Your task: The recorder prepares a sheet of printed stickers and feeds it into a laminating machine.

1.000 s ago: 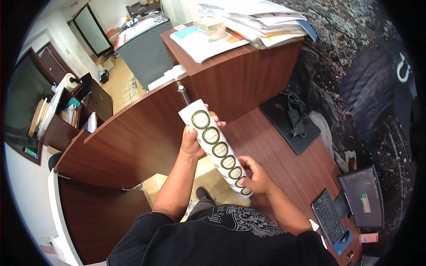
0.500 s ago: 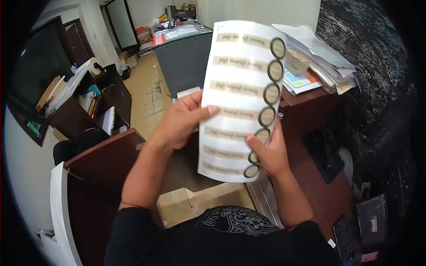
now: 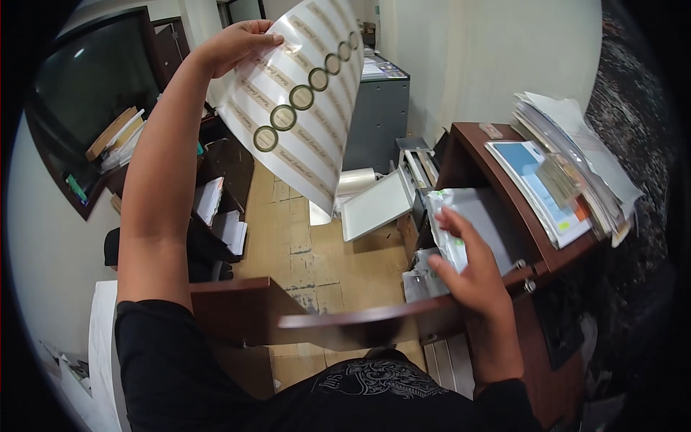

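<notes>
Currently our left hand (image 3: 241, 47) alone pinches the label sheet (image 3: 299, 119); our right hand (image 3: 476, 277) has fingers spread, so one-sided support could crease it.

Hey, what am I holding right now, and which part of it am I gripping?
The sheet, pinched at its upper-left edge in your left hand. Your right hand is open, holding nothing.

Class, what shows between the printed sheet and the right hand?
In the head view, from printed sheet to right hand: a tilted white panel, then a white plastic package.
</notes>
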Action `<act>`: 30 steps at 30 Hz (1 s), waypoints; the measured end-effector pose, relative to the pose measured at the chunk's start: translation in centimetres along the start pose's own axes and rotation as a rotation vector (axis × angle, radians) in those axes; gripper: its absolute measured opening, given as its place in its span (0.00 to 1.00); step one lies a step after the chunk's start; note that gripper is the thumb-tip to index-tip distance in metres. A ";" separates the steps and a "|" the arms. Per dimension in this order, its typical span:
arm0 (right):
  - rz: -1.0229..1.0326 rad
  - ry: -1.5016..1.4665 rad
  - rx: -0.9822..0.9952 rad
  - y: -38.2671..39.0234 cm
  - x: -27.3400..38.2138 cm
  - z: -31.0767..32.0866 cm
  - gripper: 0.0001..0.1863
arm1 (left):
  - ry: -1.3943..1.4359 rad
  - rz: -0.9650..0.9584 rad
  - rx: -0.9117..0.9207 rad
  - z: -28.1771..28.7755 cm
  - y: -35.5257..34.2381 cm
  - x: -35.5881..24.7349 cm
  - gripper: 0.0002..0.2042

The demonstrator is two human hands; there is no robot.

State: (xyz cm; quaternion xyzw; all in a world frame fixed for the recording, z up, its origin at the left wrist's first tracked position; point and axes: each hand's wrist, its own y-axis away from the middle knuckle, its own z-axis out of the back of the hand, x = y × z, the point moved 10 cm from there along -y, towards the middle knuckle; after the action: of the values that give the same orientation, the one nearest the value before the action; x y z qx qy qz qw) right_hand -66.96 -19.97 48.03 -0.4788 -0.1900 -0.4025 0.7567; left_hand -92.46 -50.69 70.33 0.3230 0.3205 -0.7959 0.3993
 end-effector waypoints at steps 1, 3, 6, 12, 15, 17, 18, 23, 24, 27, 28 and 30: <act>-0.013 0.002 0.020 0.1 -0.4 -0.1 0.36 | -0.056 0.046 0.028 0.2 -1.1 1.6 0.15; 0.181 0.105 0.014 0.0 1.0 -0.1 0.32 | -0.232 0.104 -0.026 1.3 -3.6 3.9 0.15; 0.376 0.203 0.083 -0.6 1.8 -0.8 0.27 | -0.418 0.129 -0.039 1.5 -7.7 6.2 0.14; 0.416 0.031 0.144 -2.9 -0.5 -1.6 0.19 | -0.850 0.099 -0.096 1.1 -16.2 11.4 0.15; 0.332 -0.032 0.111 -3.7 -2.1 -1.1 0.16 | -0.972 -0.014 -0.135 0.8 -19.4 13.3 0.15; 0.343 -0.023 0.143 -3.9 -2.4 -1.0 0.15 | -1.011 -0.040 -0.159 0.7 -21.0 14.7 0.14; 0.325 -0.045 0.119 -4.1 -2.7 -0.5 0.15 | -1.028 -0.030 -0.169 0.5 -21.8 15.5 0.14; 0.061 -0.185 0.265 -6.2 -6.4 -1.4 0.17 | -1.078 -0.003 -0.290 -0.6 -24.1 20.7 0.15; 0.004 -0.479 0.243 -6.9 -7.0 -2.1 0.21 | -1.063 -0.011 -0.304 -0.7 -24.4 22.0 0.15; -0.177 -0.988 0.207 -9.3 -9.5 -5.0 0.36 | -1.015 -0.076 -0.333 -0.4 -25.1 26.5 0.16; -0.234 -0.911 0.242 -10.0 -10.3 -5.9 0.40 | -0.999 -0.112 -0.349 0.4 -25.5 27.6 0.17; -0.407 -0.839 0.323 -11.0 -12.1 -7.9 0.46 | -0.954 -0.117 -0.342 1.9 -25.4 30.3 0.19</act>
State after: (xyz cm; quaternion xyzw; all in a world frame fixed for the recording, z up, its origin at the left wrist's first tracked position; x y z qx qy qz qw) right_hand -83.76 -24.12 42.53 -0.4294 -0.6280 -0.2799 0.5856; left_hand -128.68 -53.01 54.54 -0.1647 0.2459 -0.8121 0.5029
